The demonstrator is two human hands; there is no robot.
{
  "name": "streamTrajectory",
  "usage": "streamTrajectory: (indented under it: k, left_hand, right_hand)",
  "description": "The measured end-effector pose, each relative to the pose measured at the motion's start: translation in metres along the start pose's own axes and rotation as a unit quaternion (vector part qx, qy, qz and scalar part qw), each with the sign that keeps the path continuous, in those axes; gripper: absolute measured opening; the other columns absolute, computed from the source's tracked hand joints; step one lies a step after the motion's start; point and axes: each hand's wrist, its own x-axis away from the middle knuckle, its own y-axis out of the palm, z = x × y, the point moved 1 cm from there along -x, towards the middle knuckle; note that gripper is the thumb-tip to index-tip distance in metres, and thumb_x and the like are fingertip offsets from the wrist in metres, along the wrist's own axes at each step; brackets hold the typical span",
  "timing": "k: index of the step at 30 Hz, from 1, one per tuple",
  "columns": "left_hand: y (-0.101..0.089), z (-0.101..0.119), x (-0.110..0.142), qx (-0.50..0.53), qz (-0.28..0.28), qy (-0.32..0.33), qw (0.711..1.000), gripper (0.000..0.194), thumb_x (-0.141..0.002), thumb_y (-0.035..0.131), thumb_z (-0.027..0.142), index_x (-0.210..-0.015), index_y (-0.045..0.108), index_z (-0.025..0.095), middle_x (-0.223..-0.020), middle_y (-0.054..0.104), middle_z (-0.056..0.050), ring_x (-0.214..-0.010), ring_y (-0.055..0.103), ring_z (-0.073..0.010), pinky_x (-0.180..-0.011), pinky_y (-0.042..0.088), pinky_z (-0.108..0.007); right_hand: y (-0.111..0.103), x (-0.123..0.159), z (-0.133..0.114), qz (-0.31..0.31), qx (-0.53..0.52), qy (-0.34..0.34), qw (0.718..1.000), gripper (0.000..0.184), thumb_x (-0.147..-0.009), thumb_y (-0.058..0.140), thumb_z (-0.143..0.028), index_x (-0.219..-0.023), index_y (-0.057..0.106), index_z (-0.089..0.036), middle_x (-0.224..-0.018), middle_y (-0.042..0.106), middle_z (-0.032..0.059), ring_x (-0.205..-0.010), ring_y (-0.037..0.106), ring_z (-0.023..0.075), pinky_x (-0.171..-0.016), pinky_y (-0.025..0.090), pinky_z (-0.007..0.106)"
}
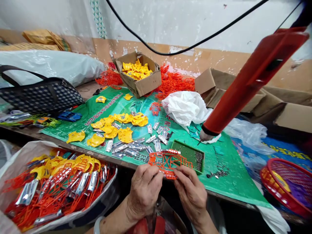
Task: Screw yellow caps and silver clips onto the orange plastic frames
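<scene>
Between my two hands, at the table's front edge, is an orange plastic toy frame (168, 161) with an open lattice. My left hand (145, 187) pinches its near left side, fingers curled. The fingers of my right hand (191, 188) close on its near right side. Just behind the frame lies a green tray (200, 148) with small dark screws in it. Several silver chromed parts (131, 149) are scattered to the left, beside yellow plastic shells (109, 131). A red electric screwdriver (251, 84) hangs at the right, tip down, apart from my hands.
Left of my hands, a white sack (112, 191) holds orange, yellow and silver assemblies. A cardboard box (148, 85) of yellow shells stands at the back, near orange frames (175, 81) and a white plastic bag (186, 107). A red basket (273, 191) sits at right; loose screws (220, 174) lie nearby.
</scene>
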Motion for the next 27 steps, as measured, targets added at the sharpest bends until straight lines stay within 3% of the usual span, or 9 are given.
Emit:
streamTrajectory:
  k: [11, 18, 23, 27]
  left_hand:
    - [0.002, -0.005, 0.007, 0.092, -0.033, -0.03, 0.995, 0.022, -0.087, 0.052, -0.001, -0.104, 0.061, 0.011, -0.097, 0.064, -0.011, -0.088, 0.062, -0.0177, -0.081, 0.057, -0.028]
    - [0.002, -0.002, 0.0, 0.104, -0.018, -0.047, 0.993, 0.025, -0.088, 0.049, -0.001, -0.102, 0.062, 0.015, -0.094, 0.068, -0.009, -0.087, 0.068, -0.0151, -0.081, 0.058, -0.024]
    - [-0.001, -0.003, -0.008, 0.177, -0.02, -0.125, 0.976, 0.02, -0.085, 0.053, 0.001, -0.09, 0.064, 0.016, -0.09, 0.07, -0.006, -0.085, 0.07, -0.0146, -0.079, 0.06, -0.024]
    - [-0.003, -0.005, -0.008, 0.227, -0.041, -0.165, 0.959, 0.021, -0.082, 0.057, 0.001, -0.094, 0.066, 0.015, -0.096, 0.073, -0.008, -0.083, 0.071, -0.0145, -0.073, 0.061, -0.022]
  right_hand:
    - [0.006, -0.001, 0.003, -0.036, 0.035, -0.014, 0.999, 0.017, -0.091, 0.054, -0.01, -0.103, 0.066, -0.012, -0.097, 0.066, 0.0127, -0.086, 0.069, 0.0165, -0.071, 0.058, 0.024]
    - [0.001, -0.009, -0.001, -0.046, 0.116, -0.063, 0.99, 0.015, -0.093, 0.053, -0.015, -0.098, 0.067, -0.013, -0.092, 0.072, 0.0126, -0.078, 0.071, 0.0177, -0.065, 0.056, 0.025]
    - [0.001, -0.013, -0.004, -0.059, 0.15, -0.097, 0.982, 0.015, -0.095, 0.052, -0.017, -0.093, 0.067, -0.015, -0.089, 0.075, 0.0096, -0.069, 0.069, 0.0149, -0.062, 0.051, 0.025]
    - [0.001, -0.014, -0.005, -0.066, 0.147, -0.104, 0.981, 0.014, -0.095, 0.052, -0.017, -0.091, 0.065, -0.015, -0.088, 0.075, 0.0088, -0.067, 0.068, 0.0147, -0.063, 0.048, 0.026]
